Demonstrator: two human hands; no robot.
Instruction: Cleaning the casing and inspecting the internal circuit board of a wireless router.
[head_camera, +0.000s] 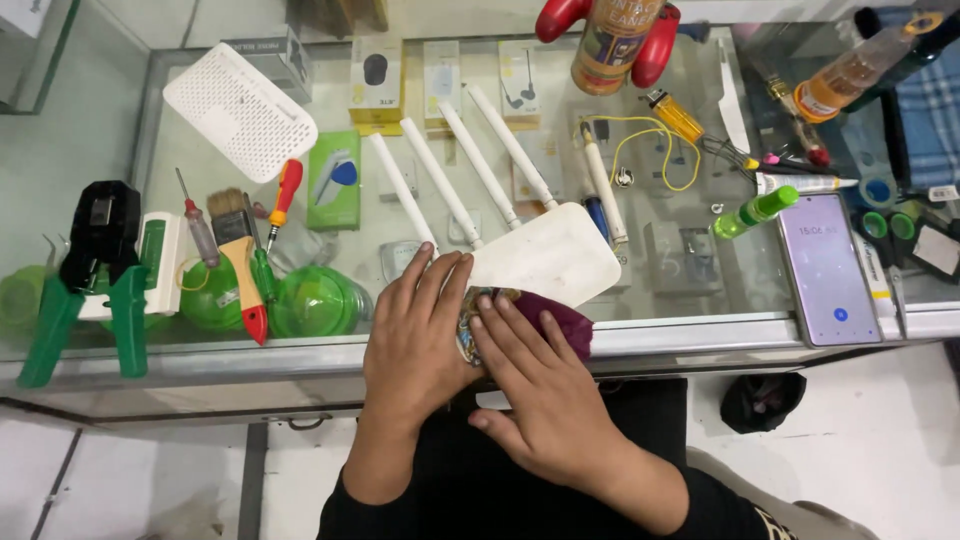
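A white router (545, 258) with several long white antennas (470, 170) lies on the glass counter (700, 330) near its front edge. My left hand (415, 335) rests flat on the router's near end, fingers spread. Beside it, my right hand (535, 390) presses a dark purple cloth (565, 320) against the router's near edge. A patterned bit of the cloth shows between the two hands.
A white perforated cover (240, 110) lies at the back left. A crimping tool with green handles (95, 280), a brush (240, 260) and screwdrivers (283, 200) are on the left. A phone (828, 270), a green bottle (755, 212), a lighter (675, 115) and a yellow cable (650, 140) are on the right.
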